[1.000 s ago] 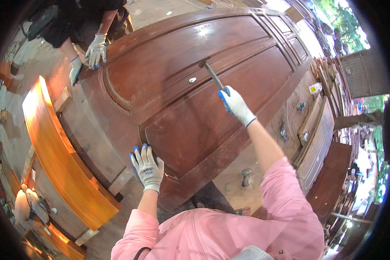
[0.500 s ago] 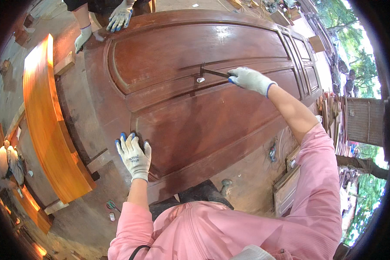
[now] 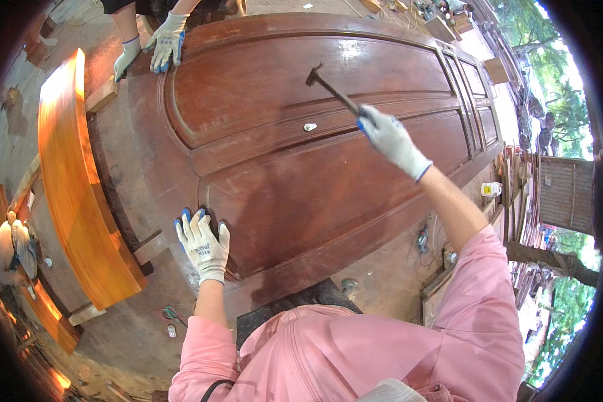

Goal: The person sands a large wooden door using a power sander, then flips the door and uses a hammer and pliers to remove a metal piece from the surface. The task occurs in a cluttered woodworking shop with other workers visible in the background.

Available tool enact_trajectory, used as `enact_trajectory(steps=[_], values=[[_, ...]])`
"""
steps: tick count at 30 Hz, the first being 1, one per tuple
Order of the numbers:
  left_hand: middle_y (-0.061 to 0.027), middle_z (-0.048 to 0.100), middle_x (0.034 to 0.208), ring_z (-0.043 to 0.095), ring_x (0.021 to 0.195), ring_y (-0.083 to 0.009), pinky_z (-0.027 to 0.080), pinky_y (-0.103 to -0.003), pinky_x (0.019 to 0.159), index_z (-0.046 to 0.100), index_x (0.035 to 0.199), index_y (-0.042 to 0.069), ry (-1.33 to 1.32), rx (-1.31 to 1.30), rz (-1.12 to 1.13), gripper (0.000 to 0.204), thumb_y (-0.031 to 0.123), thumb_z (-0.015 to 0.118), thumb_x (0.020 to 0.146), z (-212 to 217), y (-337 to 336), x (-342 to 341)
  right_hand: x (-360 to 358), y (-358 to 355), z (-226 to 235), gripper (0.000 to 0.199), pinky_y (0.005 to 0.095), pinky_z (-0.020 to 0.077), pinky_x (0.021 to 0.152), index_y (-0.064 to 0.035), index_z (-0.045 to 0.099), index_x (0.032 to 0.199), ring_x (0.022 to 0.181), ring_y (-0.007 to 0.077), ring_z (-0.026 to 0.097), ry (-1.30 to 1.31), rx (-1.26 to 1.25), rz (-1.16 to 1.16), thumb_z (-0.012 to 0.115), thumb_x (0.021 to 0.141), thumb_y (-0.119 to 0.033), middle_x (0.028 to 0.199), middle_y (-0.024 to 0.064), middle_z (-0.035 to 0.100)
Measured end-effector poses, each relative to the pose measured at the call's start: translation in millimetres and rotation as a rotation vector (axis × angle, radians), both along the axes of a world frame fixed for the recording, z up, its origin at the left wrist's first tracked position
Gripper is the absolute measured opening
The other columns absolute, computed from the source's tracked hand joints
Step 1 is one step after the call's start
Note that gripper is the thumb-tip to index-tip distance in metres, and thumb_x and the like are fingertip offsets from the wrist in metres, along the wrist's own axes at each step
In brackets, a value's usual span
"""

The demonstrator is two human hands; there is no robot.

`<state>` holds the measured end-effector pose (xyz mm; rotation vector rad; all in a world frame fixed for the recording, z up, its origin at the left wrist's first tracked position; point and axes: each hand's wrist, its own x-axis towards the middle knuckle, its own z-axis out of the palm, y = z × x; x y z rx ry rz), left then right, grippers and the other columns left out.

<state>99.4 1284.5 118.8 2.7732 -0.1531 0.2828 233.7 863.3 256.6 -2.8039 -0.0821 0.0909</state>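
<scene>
A large reddish-brown panelled wooden door (image 3: 301, 181) lies flat in front of me. My right hand (image 3: 394, 142), in a white glove with blue fingertips, grips the handle of a claw hammer (image 3: 336, 91). The hammer's head is raised over the far panel, apart from a small white fitting (image 3: 309, 126) on the door's middle rail. Gloved in the same way, my left hand (image 3: 204, 245) rests flat with fingers spread on the door's near left corner. Across the door, a co-worker's two gloved hands (image 3: 165, 43) lie at its far left corner.
A curved, bright orange-brown wooden board (image 3: 90, 194) lies on blocks to the left. Scissors (image 3: 171, 313) are on the ground near my left arm. Stacked wood (image 3: 512, 181) and a white container (image 3: 491, 189) stand at the right.
My right hand has lifted the hammer up and away from the white fitting. The co-worker's gloved hand has shifted left along the door's edge. My left hand stays nearly in place.
</scene>
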Motion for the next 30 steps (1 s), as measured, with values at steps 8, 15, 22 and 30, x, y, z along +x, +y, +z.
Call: enact_trajectory(steps=[8, 15, 22, 30], values=[[-0.0134, 0.059, 0.124, 0.045, 0.132, -0.0392, 0.029, -0.058, 0.116, 0.061, 0.107, 0.004, 0.006, 0.004, -0.008, 0.036, 0.028, 0.069, 0.082, -2, 0, 1, -106, 46, -121, 0.032, 0.0336, 0.0487, 0.059, -0.0028, 0.053, 0.132, 0.069, 0.0249, 0.061, -0.27, 0.23, -0.348, 0.054, 0.103, -0.016, 0.081, 0.0147, 0.062], [-0.013, 0.059, 0.124, 0.044, 0.133, -0.039, 0.028, -0.059, 0.116, 0.06, 0.108, 0.003, 0.011, 0.019, -0.006, 0.037, 0.027, 0.07, 0.081, -1, 0, -1, -106, 100, -93, 0.032, 0.0355, 0.0506, 0.062, -0.0003, 0.054, 0.128, 0.064, 0.0189, 0.059, -0.302, 0.865, -0.862, 0.053, 0.104, -0.021, 0.077, 0.0115, 0.062], [-0.0125, 0.058, 0.126, 0.044, 0.133, -0.0391, 0.028, -0.058, 0.117, 0.059, 0.11, 0.003, 0.019, 0.029, -0.001, 0.038, 0.026, 0.07, 0.081, -4, 2, 0, -108, 122, -70, 0.021, 0.0212, 0.037, 0.043, -0.0109, 0.062, 0.117, 0.049, 0.0037, 0.046, -0.104, 1.331, -0.901, 0.053, 0.104, -0.024, 0.067, -0.0023, 0.053], [-0.0131, 0.058, 0.127, 0.043, 0.135, -0.0386, 0.026, -0.058, 0.118, 0.06, 0.109, 0.003, 0.014, 0.028, -0.02, 0.037, 0.026, 0.07, 0.082, -7, 0, -1, -117, 119, -120, 0.024, 0.0227, 0.0374, 0.045, -0.0067, 0.062, 0.121, 0.053, 0.004, 0.048, -0.02, 0.876, -0.791, 0.054, 0.103, -0.02, 0.072, -0.0039, 0.055]])
